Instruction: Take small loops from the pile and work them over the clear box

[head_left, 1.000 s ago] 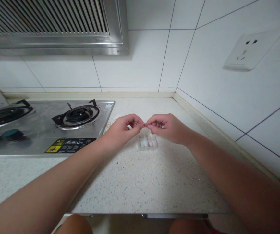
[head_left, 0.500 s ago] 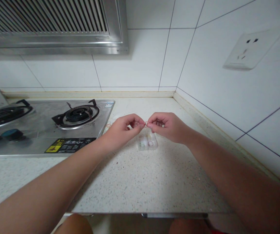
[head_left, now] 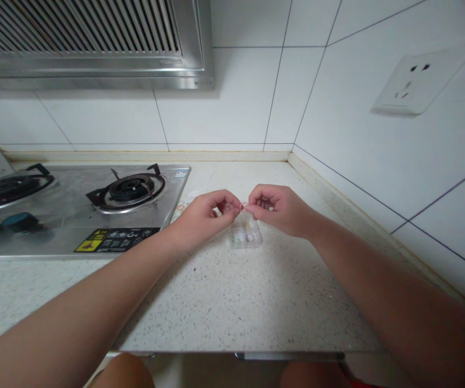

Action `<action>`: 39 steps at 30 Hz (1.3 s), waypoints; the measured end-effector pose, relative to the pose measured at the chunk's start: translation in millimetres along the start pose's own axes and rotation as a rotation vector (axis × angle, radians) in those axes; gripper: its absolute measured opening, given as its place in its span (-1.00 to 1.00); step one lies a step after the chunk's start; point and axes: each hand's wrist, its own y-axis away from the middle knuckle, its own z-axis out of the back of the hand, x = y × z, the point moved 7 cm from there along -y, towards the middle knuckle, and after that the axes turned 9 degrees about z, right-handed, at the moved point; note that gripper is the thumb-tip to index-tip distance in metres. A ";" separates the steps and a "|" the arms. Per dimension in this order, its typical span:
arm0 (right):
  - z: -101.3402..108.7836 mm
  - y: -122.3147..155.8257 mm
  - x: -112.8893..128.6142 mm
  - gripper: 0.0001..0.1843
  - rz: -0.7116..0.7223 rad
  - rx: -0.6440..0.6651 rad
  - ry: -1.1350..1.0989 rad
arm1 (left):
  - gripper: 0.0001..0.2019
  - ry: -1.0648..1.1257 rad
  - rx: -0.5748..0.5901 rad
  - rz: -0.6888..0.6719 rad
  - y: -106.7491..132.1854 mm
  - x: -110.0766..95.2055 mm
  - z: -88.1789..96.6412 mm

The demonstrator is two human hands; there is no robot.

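My left hand (head_left: 206, 215) and my right hand (head_left: 278, 207) meet fingertip to fingertip above the speckled countertop (head_left: 232, 302). Both are closed in a pinch on a tiny reddish ring-like band (head_left: 242, 206) held between them. Directly below the fingertips lies a small clear plastic box (head_left: 245, 236) with a few small rings inside. More thin bands (head_left: 180, 206) lie on the counter by the stove's edge, left of my left hand.
A steel gas stove (head_left: 74, 215) with two burners fills the left side, under a range hood (head_left: 90, 43). White tiled walls meet in a corner behind; a wall socket (head_left: 412, 86) sits on the right wall. The counter's front edge runs below my forearms.
The hands stay pinched together; the right hand has risen slightly and the gap between the fingertips has widened a little, showing the small band.
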 end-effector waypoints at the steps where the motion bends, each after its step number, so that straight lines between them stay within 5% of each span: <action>1: -0.1 0.1 -0.5 -0.77 -0.001 0.001 -0.002 | -0.84 0.002 0.002 0.001 0.0 0.1 -0.2; 10: 0.1 0.3 -1.7 -0.79 0.009 0.004 -0.004 | -0.82 0.007 0.049 -0.004 0.9 -1.4 -4.2; 39: -1.8 0.2 1.3 -0.80 0.007 0.018 -0.010 | -0.77 -0.071 -0.051 -0.014 0.4 -5.4 4.7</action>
